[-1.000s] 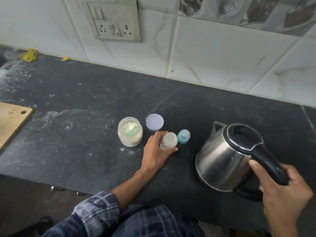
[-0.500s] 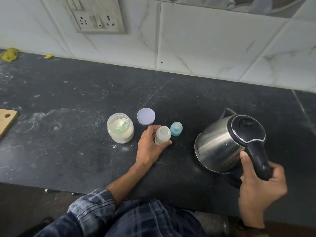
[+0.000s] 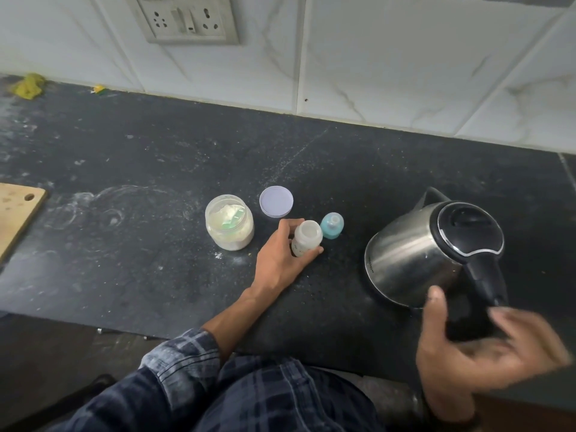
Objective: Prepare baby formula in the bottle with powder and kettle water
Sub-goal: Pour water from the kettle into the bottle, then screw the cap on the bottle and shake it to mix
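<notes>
At the centre of the speckled black stone surface (image 3: 149, 275) the left hand (image 3: 279, 258) curls round the small translucent bottle (image 3: 307, 238), while at 3 o'clock the blurred right hand (image 3: 477, 350) meets the black handle of the rounded steel kettle (image 3: 411, 260), grip unclear.

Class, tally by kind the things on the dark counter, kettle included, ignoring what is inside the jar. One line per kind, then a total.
Jar: 1
Bottle: 1
Loose lids: 2, jar lid and teal cap
Kettle: 1
Board: 1
Yellow bits: 2, cloth and scrap
Total: 8
</notes>
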Available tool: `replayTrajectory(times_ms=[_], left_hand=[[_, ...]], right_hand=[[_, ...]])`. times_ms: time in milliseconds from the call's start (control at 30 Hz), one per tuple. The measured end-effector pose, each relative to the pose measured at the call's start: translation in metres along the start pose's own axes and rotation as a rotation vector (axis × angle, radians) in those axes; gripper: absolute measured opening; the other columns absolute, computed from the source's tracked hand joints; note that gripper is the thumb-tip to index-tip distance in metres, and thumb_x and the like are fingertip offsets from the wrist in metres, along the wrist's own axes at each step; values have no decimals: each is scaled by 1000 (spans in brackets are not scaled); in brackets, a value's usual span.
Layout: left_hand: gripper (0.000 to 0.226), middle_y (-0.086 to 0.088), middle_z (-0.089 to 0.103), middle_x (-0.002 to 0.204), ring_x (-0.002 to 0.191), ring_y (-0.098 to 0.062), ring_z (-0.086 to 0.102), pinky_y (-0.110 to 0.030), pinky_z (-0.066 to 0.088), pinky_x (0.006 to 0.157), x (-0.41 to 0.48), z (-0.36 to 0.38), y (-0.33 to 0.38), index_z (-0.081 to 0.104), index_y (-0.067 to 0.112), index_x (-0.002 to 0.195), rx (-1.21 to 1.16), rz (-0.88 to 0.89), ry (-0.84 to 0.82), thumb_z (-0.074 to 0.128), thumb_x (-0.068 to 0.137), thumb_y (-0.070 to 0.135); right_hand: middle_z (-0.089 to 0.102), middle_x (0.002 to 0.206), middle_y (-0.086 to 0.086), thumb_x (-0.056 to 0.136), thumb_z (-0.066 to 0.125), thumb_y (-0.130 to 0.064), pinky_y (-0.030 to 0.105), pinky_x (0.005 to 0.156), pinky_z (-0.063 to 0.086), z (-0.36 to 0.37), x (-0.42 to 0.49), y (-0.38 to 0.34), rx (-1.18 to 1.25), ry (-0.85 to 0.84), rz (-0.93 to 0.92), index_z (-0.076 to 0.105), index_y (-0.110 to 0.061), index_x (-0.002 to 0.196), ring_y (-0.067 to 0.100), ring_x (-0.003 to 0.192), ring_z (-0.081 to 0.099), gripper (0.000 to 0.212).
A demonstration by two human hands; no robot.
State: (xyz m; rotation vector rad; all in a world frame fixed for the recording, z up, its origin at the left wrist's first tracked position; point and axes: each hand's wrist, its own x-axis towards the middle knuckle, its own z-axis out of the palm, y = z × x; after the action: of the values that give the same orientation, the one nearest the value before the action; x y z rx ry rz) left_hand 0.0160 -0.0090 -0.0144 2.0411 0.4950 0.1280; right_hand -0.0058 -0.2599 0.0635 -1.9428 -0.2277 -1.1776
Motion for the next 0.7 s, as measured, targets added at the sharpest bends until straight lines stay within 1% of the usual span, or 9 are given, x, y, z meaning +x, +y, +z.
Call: replayTrajectory(times_ms=[67, 133, 167, 300, 400, 467, 533, 567, 700], left_hand=[[60, 27, 60, 127, 109, -2, 63, -35, 54, 95, 0, 0, 0, 40, 50, 117, 6, 5, 0, 84, 76, 54], [59, 28, 59, 128, 109, -2, 63, -36, 54, 95, 0, 1, -1, 39, 51, 117, 5, 21, -1, 83, 77, 54], [59, 28, 59, 129, 110, -3, 62, -36, 54, 95, -1, 1, -2, 40, 49, 118, 6, 31, -1, 83, 78, 55], [61, 25, 60, 130, 113, -4, 63, -40, 55, 93, -3, 1, -5, 41, 43, 126, 21, 48, -2, 78, 80, 60], [62, 25, 59, 131, 111, -3, 62, -40, 55, 93, -3, 0, -6, 42, 43, 129, 30, 53, -11, 77, 81, 59], [62, 25, 59, 131, 111, -3, 62, -39, 54, 94, -4, 0, -6, 41, 43, 130, 37, 59, -18, 78, 82, 57], [62, 26, 59, 130, 111, -2, 61, -38, 54, 94, -4, -1, -6, 41, 43, 130, 41, 61, -24, 79, 82, 55], [62, 26, 59, 129, 111, -1, 61, -37, 54, 94, -4, -2, -6, 40, 44, 129, 40, 58, -27, 79, 82, 54], [61, 27, 59, 127, 111, -1, 60, -38, 53, 95, -4, -4, -5, 40, 45, 129, 39, 59, -36, 79, 82, 54]], right_hand=[[53, 106, 6, 85, 79, -8, 37, 80, 47, 13, -1, -26, 117, -176, -120, 59, -3, 100, 21, 93, 53, 27], [60, 101, 4, 89, 73, -6, 38, 80, 49, 36, -5, -43, 165, -409, -132, 70, -4, 96, 18, 92, 57, 7], [63, 100, 6, 91, 71, -3, 38, 82, 50, 50, -9, -45, 177, -494, -101, 73, -3, 95, 18, 93, 58, 5], [65, 105, 8, 88, 59, 15, 29, 93, 49, 105, -15, -31, 128, -612, 79, 74, -3, 104, 22, 99, 62, 28], [61, 121, 11, 81, 57, 20, 18, 101, 39, 138, -14, -9, -16, -782, 168, 72, -7, 120, 29, 111, 60, 49], [55, 138, 15, 84, 58, 16, 28, 107, 37, 156, -14, 5, -118, -982, 233, 68, -10, 132, 38, 122, 55, 55], [48, 149, 16, 86, 57, 13, 38, 112, 38, 167, -15, 14, -193, -1145, 260, 63, -13, 139, 40, 130, 49, 59], [47, 150, 16, 86, 57, 12, 39, 112, 38, 171, -15, 17, -212, -1191, 262, 63, -14, 140, 39, 132, 49, 60], [59, 132, 10, 84, 65, 7, 38, 99, 46, 177, -14, 18, -221, -1200, 275, 69, -21, 129, 34, 118, 60, 53]])
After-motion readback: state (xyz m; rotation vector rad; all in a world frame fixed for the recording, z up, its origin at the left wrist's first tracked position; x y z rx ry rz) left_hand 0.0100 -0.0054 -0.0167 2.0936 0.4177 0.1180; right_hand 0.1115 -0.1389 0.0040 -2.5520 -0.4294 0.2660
